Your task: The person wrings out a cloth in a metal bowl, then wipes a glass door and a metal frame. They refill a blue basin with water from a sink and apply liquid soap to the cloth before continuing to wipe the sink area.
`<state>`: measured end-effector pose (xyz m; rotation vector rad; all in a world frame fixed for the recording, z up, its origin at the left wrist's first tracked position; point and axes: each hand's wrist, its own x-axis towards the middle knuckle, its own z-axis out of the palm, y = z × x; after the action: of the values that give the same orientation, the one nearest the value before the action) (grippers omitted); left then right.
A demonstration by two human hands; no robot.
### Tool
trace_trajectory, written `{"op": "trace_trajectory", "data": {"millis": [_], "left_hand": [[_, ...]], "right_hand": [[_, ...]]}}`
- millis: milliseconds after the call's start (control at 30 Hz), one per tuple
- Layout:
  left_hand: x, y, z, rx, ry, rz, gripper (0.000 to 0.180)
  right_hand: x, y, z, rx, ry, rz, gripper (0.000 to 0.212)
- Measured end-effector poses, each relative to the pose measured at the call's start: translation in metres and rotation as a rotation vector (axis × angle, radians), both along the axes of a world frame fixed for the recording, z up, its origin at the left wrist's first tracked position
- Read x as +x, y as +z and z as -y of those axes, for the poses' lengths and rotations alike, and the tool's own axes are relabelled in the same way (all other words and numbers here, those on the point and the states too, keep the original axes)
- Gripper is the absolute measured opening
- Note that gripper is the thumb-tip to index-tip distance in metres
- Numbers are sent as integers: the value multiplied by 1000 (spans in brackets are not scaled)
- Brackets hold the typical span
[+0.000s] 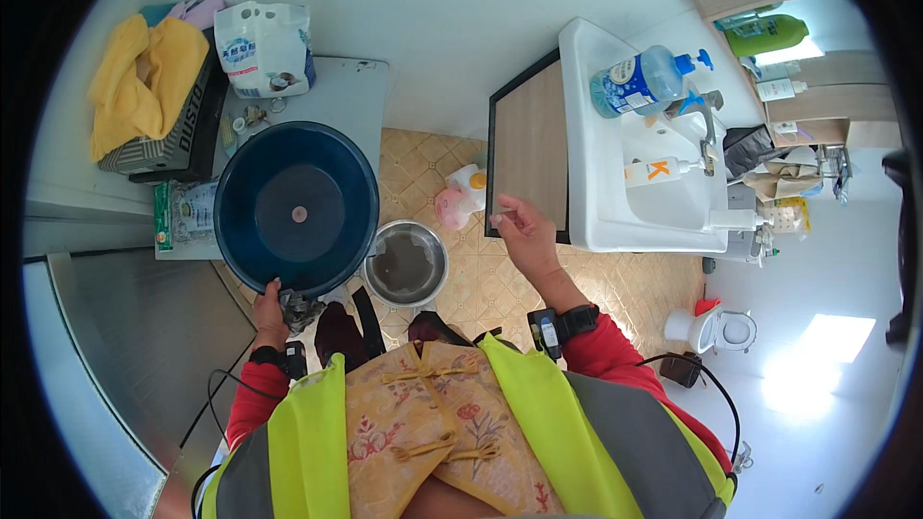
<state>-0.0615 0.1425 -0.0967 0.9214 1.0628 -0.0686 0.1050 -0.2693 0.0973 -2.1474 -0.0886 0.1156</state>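
Note:
A large dark blue plastic basin (252,187) rests on the white table at the left, with a small round pale spot in the middle of its bottom. My left hand (270,315) grips its near rim, thumb uppermost; the fingers below are partly hidden. A crumpled grey cloth (302,310) shows just beside that hand. My right hand (529,238) is raised near the lower corner of the sink cabinet (529,149), fingers loosely bent and apart, with nothing visible in them. On the floor between my hands stands a steel bowl (406,264) holding cloudy liquid.
A white sink (601,216) with a blue-pump bottle (639,82) on it stands at the right. Pink and white bottles (461,200) are on the tiled floor. The white table (351,86) also bears a detergent bag (264,48) and a box topped with yellow cloth (144,86).

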Motion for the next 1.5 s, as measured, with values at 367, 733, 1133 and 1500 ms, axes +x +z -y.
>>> {"op": "trace_trajectory", "data": {"millis": [367,733,1133,1500], "left_hand": [[-9,39,9,-64,-197,-119,53],[144,242,159,-389,-665,696,42],[327,346,351,623,-865,1129,47],[484,392,502,1491,-1106,793,58]], "right_hand": [[59,140,96,165,-430,249,31],[-28,58,-53,397,553,-284,89],[8,90,132,131,-349,157,50],[20,32,182,-329,-211,338,55]]}}
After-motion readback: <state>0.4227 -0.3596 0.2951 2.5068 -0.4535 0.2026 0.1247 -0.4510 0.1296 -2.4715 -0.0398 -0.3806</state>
